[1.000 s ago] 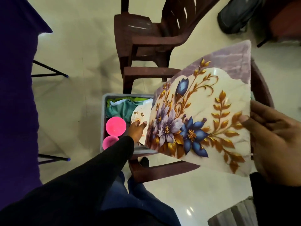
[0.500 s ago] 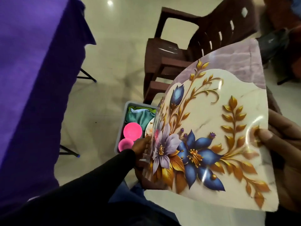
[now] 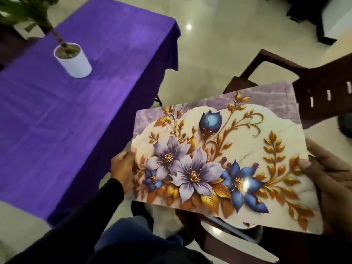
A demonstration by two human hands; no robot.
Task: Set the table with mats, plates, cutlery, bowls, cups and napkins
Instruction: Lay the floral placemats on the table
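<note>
A glossy floral mat (image 3: 238, 149), cream with purple and blue flowers and gold leaves, hangs in the air between my hands, above a brown chair and to the right of the table. My left hand (image 3: 122, 168) grips its left edge, thumb on top. My right hand (image 3: 331, 180) holds its right edge, thumb on the printed face and fingers underneath. The table (image 3: 80, 115), under a purple cloth, lies to the left of the mat. The grey bin seen earlier is hidden behind the mat.
A white pot (image 3: 73, 60) with a green plant stands on the far part of the table. A brown plastic chair (image 3: 312, 86) stands behind the mat, and another chair's seat (image 3: 228, 242) lies beneath it. Cream tiled floor (image 3: 205, 44) runs between table and chairs.
My view has swung left from the bin toward the purple table. The mat has flattened out and moved with both hands toward the table; the bin has dropped out of sight.
</note>
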